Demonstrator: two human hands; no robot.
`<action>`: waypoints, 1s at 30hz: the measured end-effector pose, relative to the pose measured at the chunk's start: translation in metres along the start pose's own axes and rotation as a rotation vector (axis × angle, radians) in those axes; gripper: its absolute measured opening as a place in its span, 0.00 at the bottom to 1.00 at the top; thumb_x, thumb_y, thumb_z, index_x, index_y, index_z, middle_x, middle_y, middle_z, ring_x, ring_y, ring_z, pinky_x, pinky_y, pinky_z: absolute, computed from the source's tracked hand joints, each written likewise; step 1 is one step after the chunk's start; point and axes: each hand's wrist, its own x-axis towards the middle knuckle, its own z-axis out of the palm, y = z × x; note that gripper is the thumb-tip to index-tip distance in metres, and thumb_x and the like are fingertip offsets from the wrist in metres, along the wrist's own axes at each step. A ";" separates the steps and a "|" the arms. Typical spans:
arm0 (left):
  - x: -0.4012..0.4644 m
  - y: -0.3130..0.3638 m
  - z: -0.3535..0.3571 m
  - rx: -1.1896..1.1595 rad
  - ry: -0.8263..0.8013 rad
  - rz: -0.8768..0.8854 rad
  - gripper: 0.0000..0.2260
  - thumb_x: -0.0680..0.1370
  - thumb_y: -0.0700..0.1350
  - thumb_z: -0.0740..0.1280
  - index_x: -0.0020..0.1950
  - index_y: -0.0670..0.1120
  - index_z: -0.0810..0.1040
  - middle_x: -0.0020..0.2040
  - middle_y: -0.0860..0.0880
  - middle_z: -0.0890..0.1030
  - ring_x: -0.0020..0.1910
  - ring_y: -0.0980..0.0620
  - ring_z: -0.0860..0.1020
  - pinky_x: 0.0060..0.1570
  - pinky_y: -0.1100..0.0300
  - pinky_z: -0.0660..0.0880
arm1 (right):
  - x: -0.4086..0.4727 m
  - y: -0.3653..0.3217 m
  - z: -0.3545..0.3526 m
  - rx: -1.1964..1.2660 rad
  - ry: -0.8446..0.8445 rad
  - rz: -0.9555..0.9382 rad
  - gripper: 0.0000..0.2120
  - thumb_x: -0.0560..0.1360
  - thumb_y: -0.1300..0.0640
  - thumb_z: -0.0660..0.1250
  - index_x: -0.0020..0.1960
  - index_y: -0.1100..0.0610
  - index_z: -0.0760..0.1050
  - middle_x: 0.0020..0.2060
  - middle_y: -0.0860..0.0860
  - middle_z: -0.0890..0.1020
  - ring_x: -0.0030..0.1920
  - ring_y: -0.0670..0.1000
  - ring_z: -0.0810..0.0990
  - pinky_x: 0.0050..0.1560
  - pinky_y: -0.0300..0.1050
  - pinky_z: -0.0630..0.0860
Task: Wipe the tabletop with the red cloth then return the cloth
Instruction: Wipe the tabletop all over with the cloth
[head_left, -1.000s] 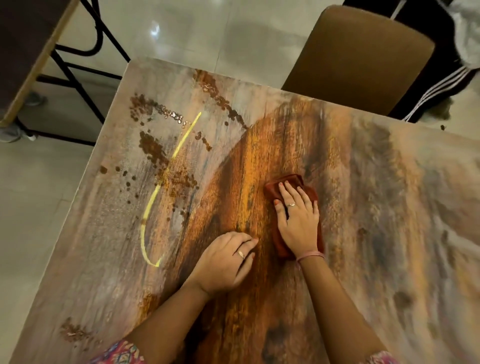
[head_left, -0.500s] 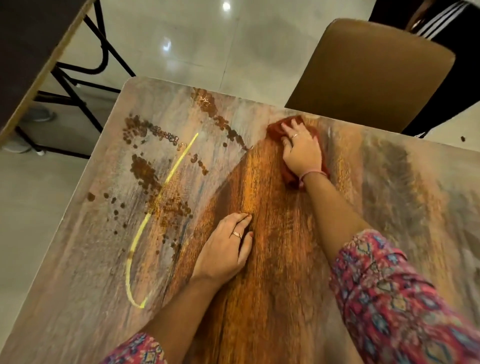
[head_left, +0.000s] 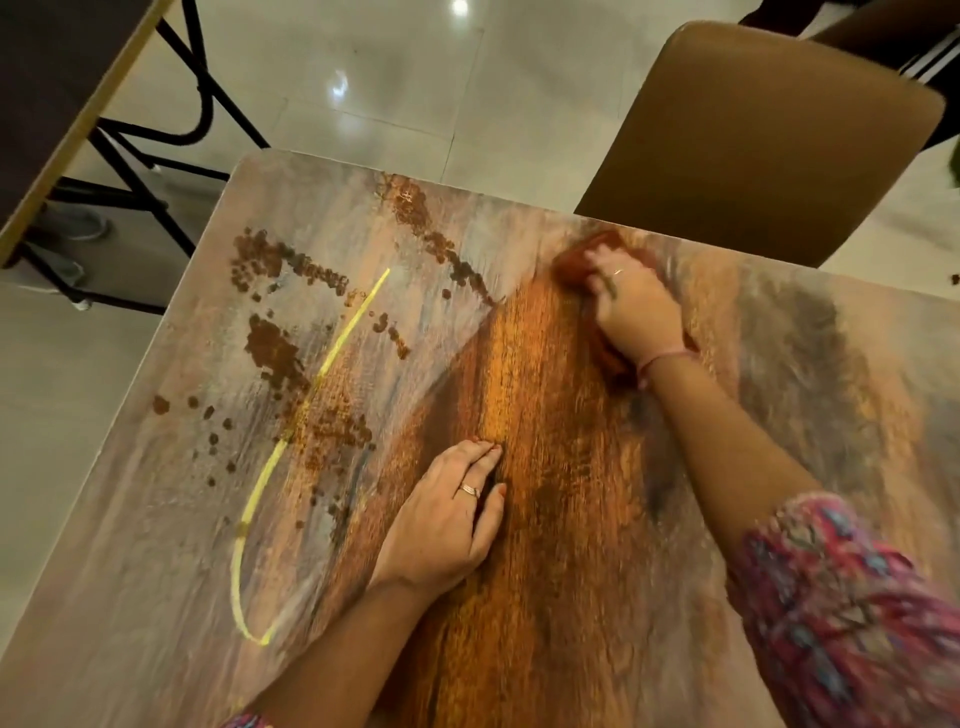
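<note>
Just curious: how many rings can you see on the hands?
2: one ring on the left hand, one on the right hand. Others may be hidden.

Warm, dim indoor light; ceiling lamps glare off the floor tiles (head_left: 363, 88); motion blur softens the right edge.
</note>
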 end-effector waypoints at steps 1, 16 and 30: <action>0.000 0.000 0.000 0.004 -0.001 -0.002 0.20 0.81 0.50 0.56 0.67 0.41 0.73 0.64 0.46 0.75 0.66 0.50 0.69 0.70 0.62 0.59 | 0.017 0.017 -0.013 0.022 0.033 0.178 0.19 0.81 0.58 0.56 0.71 0.55 0.69 0.71 0.53 0.70 0.71 0.54 0.67 0.74 0.48 0.59; -0.001 0.001 -0.001 0.002 -0.008 -0.002 0.21 0.80 0.51 0.58 0.66 0.40 0.74 0.64 0.45 0.76 0.66 0.50 0.70 0.69 0.60 0.61 | 0.066 -0.006 -0.008 0.051 0.006 0.351 0.19 0.81 0.56 0.56 0.72 0.53 0.68 0.70 0.55 0.71 0.70 0.57 0.69 0.72 0.53 0.64; -0.001 0.001 -0.003 -0.006 -0.018 0.008 0.22 0.79 0.52 0.58 0.66 0.39 0.74 0.64 0.44 0.76 0.66 0.48 0.71 0.69 0.57 0.63 | 0.080 -0.051 0.016 0.075 0.067 0.237 0.19 0.82 0.56 0.55 0.72 0.55 0.68 0.72 0.53 0.70 0.73 0.54 0.65 0.74 0.53 0.58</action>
